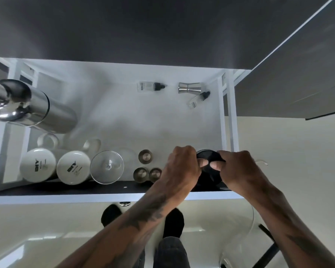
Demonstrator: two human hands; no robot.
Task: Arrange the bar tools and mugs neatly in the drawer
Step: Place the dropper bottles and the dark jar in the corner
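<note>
I look straight down into an open white drawer (124, 117). My left hand (182, 167) and my right hand (238, 171) both grip a round black object (209, 171) at the drawer's front right corner. Along the front stand two upturned white mugs (38, 164) (74, 167), an upturned clear glass (106, 167) and three small metal cups (145, 156). A steel jigger (189, 88) and two dropper bottles (150, 86) (198, 98) lie at the back right. A tall steel shaker (33, 107) stands at the left.
Dark cabinet fronts (298, 74) close in the back and right. The drawer's front panel (104, 197) runs below my wrists, with a metal knob (124, 204). My feet (172, 223) stand on the pale glossy floor. A clear curved object (246, 229) sits at lower right.
</note>
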